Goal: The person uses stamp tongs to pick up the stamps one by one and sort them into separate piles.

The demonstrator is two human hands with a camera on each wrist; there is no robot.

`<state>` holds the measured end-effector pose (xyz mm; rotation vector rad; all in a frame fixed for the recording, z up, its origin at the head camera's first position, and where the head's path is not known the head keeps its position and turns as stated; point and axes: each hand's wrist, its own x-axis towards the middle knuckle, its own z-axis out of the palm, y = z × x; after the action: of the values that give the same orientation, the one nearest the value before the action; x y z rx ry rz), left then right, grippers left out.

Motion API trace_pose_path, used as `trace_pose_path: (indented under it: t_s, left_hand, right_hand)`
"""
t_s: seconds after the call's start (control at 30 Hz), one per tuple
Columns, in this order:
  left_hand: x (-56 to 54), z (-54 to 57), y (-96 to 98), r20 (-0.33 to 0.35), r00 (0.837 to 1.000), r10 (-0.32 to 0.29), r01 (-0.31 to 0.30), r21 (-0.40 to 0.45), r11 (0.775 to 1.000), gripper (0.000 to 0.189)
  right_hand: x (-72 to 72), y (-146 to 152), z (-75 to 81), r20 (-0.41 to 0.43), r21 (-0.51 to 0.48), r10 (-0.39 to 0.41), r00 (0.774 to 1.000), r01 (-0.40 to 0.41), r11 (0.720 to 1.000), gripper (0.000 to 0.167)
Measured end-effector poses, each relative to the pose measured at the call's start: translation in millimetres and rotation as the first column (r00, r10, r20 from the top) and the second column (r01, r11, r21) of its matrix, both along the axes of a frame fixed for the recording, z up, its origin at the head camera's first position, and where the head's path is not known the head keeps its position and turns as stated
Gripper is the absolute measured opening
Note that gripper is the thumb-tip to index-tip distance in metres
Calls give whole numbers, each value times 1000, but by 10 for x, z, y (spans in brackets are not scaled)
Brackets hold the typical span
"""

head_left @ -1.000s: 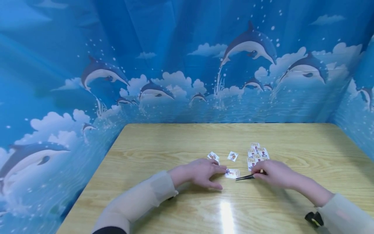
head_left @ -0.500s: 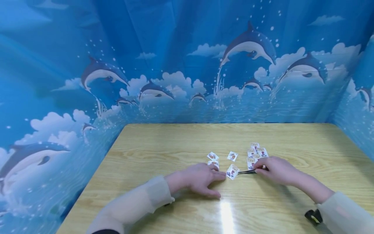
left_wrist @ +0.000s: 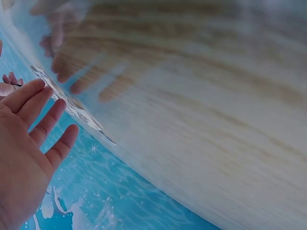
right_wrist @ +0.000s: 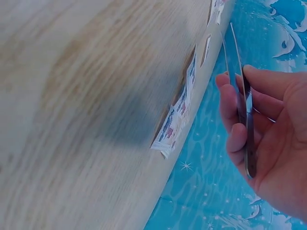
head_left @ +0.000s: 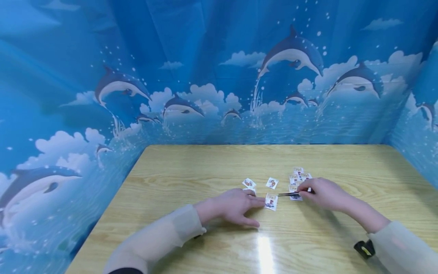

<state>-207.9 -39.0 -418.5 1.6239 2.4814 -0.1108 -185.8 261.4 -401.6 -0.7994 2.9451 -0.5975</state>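
Skew risk

Head: card (head_left: 271, 202) on the counter (head_left: 188, 163), three o'clock of the left grip (head_left: 237, 207) — a nudge might skew it.
Left wrist: that grip spread.
Right wrist: right grip (right_wrist: 276, 129) pinches tweezers (right_wrist: 249, 139) — sagging knuckles could drag the overlapping cards (right_wrist: 178, 111), nine o'clock.

1 L hand (head_left: 236, 207), 1 R hand (head_left: 321, 193), 1 pr tweezers (right_wrist: 248, 110), 1 table (head_left: 205, 163). 4 loose cards (head_left: 271, 202) L of tweezers; 1 cluster (head_left: 294, 179) near tweezers, exact no. unclear.
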Motion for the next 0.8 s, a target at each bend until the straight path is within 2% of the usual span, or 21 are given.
trace_pose_path:
  t_s: [0.17,0.37,0.53,0.8]
  left_hand:
    - [-4,-13,-1,17,1000,6,-5,-25,1000,75]
    - [7,-34,-1,6,1000,4,-4,-30,1000,76]
    - [9,-30,2,14,1000,7,-7,-27,1000,75]
    - [9,-12,17,5,1000,3,-3,-39,999,74]
  right_hand:
    - [-42,-12,-10,62,-3,-10,998,10,1000,11]
    - [-95,-35,-20,152,-5,-39,988,40,999,15]
    - [-163,-70,-15,184,-40,15,983,-8,999,14]
    - [-248,-48,26,267,-96,92,959,-68,993,14]
